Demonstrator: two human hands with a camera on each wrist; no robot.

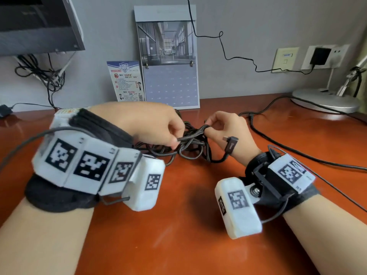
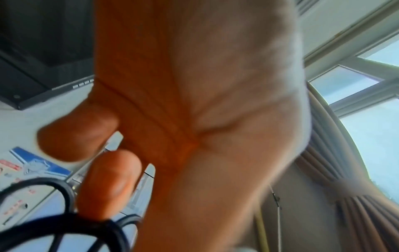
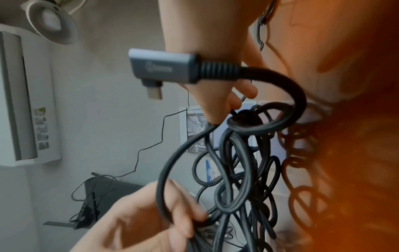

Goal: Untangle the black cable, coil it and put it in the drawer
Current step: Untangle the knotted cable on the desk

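Left hand (image 1: 153, 126) pinches several strands of the black cable (image 1: 190, 143) btwn thumb & fingertips, other fingers curled. Right hand (image 1: 228, 132) hooks a loop w/ a bent forefinger, thumb closing on it. The tangle hangs btwn both hands, just above the desk (image 1: 178, 225), lower loops trailing onto it. An angled plug (image 1: 231, 142) dangles near the right wrist.

Likely risk: pulling the two grips apart could cinch the knot tighter; the loose plug could snag in a loop. No drawer in view.

Far side: calendar (image 1: 168, 56) & a blue-topped leaflet (image 1: 125, 80) w/ print too small to read. Plug logo is blurred, unreadable.
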